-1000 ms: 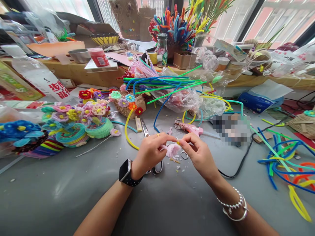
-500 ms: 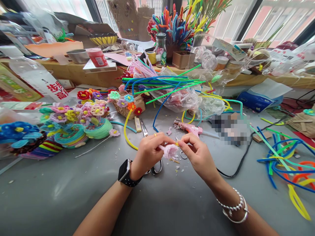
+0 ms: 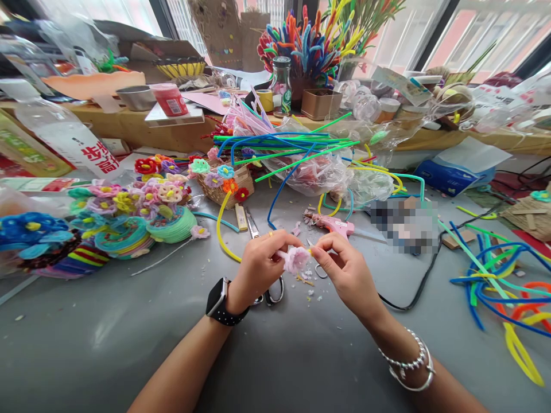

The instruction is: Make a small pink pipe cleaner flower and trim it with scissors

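My left hand (image 3: 264, 258) is closed, pinching a pale pink fuzzy flower (image 3: 297, 260) by its stem side. The flower's open face points right, towards my right hand (image 3: 340, 267). That hand is closed too, thumb and forefinger pinched on a small yellow piece (image 3: 311, 251) at the flower's edge. A thin pointed metal tip shows beside these fingers; whether it is held cannot be made out. Partly hidden behind my left hand lie scissors (image 3: 274, 292) with black-lined handles. A metal finger ring of another tool (image 3: 321, 271) shows between my hands on the table.
Behind my hands lies a pink glue gun (image 3: 333, 225), its black cable running right. Fuzzy-flower pots (image 3: 172, 225) and a small flower basket (image 3: 219, 192) stand left. Loose coloured pipe cleaners (image 3: 495, 269) spread at right. A cluttered shelf (image 3: 193, 132) runs along the back.
My left forefinger has drawn back from the yellow piece, and the pink flower has turned its face more to the right. My right hand stays nearly still.
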`<state>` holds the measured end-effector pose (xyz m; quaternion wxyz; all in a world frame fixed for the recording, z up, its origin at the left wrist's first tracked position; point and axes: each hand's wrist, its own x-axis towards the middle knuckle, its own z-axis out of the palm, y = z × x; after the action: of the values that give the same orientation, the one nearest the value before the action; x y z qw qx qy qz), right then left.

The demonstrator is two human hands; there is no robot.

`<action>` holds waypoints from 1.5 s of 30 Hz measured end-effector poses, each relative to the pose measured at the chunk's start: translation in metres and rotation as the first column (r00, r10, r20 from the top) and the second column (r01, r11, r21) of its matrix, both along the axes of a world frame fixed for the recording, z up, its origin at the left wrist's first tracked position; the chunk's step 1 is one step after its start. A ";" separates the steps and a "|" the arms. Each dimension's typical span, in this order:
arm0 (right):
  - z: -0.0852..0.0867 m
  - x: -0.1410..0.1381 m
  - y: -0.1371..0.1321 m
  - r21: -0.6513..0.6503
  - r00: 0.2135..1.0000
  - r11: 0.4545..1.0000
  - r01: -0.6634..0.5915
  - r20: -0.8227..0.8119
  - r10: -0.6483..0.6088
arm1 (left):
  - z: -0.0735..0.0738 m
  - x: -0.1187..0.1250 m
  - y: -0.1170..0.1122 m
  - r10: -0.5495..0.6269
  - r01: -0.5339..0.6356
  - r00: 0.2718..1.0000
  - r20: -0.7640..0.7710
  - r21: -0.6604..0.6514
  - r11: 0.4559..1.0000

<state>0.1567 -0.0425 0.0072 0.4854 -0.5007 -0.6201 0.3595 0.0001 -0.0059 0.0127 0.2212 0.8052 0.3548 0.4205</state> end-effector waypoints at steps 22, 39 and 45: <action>-0.004 0.000 0.000 0.208 0.980 0.975 0.078 0.164 -0.114 | 0.003 0.000 0.001 -0.054 0.058 0.998 0.022 -0.372 0.926; 0.008 0.011 0.000 0.335 0.961 0.925 0.177 0.144 -0.237 | 0.001 0.006 0.000 -0.218 0.162 0.973 -0.071 -0.457 0.875; 0.010 0.008 -0.002 0.398 0.946 0.908 0.132 0.222 -0.235 | -0.001 0.007 0.000 -0.235 0.141 0.959 -0.160 -0.449 0.882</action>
<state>0.1644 -0.0450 0.0172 0.5172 -0.4977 -0.6866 0.1155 0.0066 -0.0058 0.0113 0.3958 0.8062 0.3806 0.2202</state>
